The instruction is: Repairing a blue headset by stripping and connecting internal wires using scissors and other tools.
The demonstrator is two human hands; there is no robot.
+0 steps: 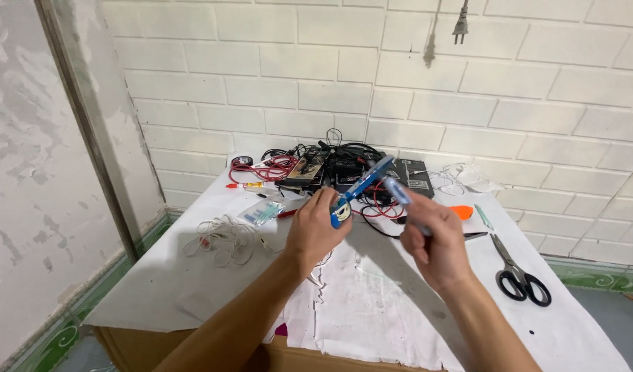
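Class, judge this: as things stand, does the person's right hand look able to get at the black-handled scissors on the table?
Probably yes: the scissors lie uncovered just right of the right hand, but that hand already grips a pen-like tool.

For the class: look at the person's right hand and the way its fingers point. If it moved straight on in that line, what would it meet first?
The right hand points up and left, holding a blurred pen-like tool. That line most likely meets the blue tool in the left hand first, though depth is unclear; the cable pile lies beyond.

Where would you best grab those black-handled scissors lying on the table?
Probably by the black handle loops of the scissors, coming from above on the near right side. They lie flat and closed on the white sheet, blades pointing away toward the wall, nothing crowding the handles.
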